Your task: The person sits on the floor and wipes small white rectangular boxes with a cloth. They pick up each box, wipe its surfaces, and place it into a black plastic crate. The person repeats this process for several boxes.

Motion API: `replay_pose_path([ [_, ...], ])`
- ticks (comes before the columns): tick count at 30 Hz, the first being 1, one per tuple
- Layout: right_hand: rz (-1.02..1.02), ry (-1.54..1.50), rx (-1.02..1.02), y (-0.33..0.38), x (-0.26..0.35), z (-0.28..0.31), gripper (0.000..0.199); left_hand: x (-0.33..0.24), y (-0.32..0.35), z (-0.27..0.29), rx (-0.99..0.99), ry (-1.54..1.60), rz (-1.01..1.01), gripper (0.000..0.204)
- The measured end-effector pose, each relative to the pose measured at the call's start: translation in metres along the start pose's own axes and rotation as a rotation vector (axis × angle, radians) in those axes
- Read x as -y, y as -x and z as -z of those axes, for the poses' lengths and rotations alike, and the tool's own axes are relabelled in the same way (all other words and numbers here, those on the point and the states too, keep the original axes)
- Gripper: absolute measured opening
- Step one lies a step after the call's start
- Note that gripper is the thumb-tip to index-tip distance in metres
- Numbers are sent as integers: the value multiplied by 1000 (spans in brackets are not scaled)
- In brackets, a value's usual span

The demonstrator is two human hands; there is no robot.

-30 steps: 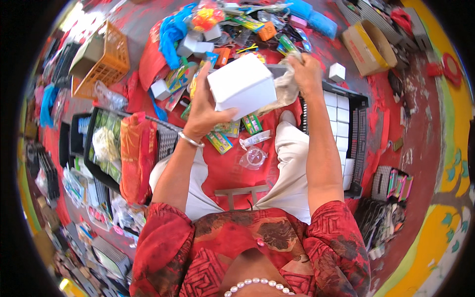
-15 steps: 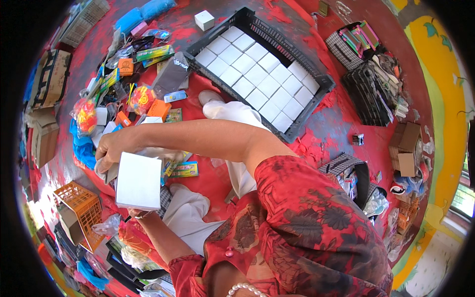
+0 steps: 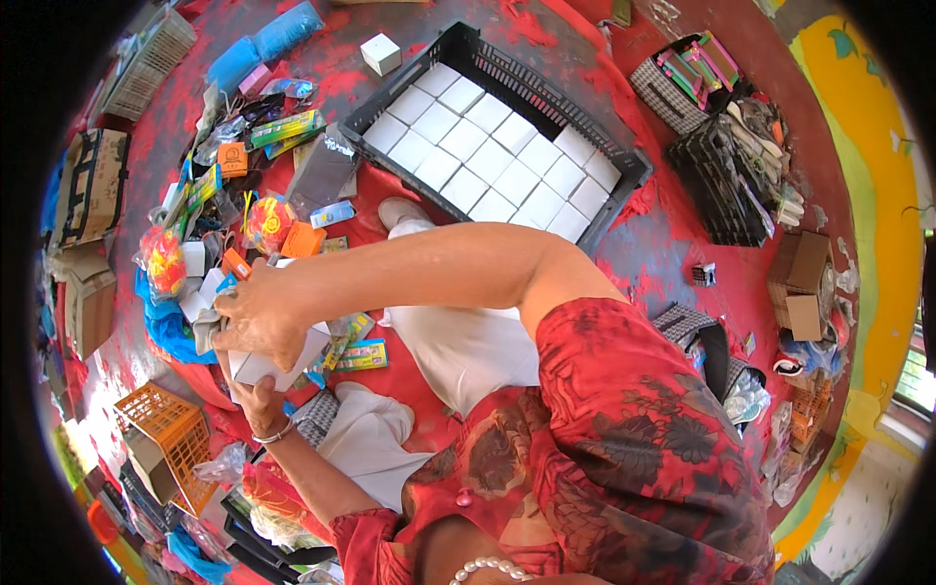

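Observation:
A white cardboard box (image 3: 255,369) sits in my left hand (image 3: 261,406), whose fingers and thumb close round its lower side; a bracelet circles that wrist. Across the top of the box reaches my right hand (image 3: 261,310), covering much of it. A crumpled grey cloth (image 3: 206,330) is bunched in the right hand's fingers at the far left side of the box. Just beyond the hands lie an orange box (image 3: 304,240) and a red-and-yellow ball in clear wrap (image 3: 270,224).
A black plastic crate (image 3: 468,44) holds rows of white boxes, with one loose white box (image 3: 381,55) beside it. Packaged goods and a blue bag (image 3: 168,327) crowd the left. An orange basket (image 3: 180,439) stands at lower left; checkered bags (image 3: 668,96) line the right.
The white box has tilted and lowered behind my right hand. My right hand, with the grey cloth, has moved from beside the box to over it.

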State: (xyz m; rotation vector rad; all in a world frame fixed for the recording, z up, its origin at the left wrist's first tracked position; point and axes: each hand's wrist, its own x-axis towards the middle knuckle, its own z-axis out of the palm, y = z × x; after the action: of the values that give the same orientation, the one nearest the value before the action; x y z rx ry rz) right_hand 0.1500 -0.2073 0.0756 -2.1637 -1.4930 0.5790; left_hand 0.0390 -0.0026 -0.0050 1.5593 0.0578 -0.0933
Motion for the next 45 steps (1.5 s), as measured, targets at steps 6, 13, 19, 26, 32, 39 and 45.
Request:
replay_pose_path([
  [6, -27, -176, -268, 45, -19, 13, 98, -9, -14, -34, -100, -179, -126, 117],
  [13, -95, -296, -388, 83, -106, 6, 98, 1, -37, -61, -122, 284, -125, 121],
  [19, -673, 87, -1084, 238, -264, -67, 93, 21, -33, -49, -239, 272, -36, 105],
  [26, -1177, 486, -865, 361, -350, -147, 86, 41, -29, -27, -286, 222, 5, 83],
  [32, -1282, 550, -798, 367, -388, -182, 86, 49, -30, -22, -337, 144, 41, 78],
  [39, -1373, 571, -855, 366, -395, -187, 82, 53, -29, -20, -335, 127, 64, 77],
  [45, -1281, 653, -691, 367, -402, -181, 74, 55, -28, -17, -344, 143, 108, 72],
])
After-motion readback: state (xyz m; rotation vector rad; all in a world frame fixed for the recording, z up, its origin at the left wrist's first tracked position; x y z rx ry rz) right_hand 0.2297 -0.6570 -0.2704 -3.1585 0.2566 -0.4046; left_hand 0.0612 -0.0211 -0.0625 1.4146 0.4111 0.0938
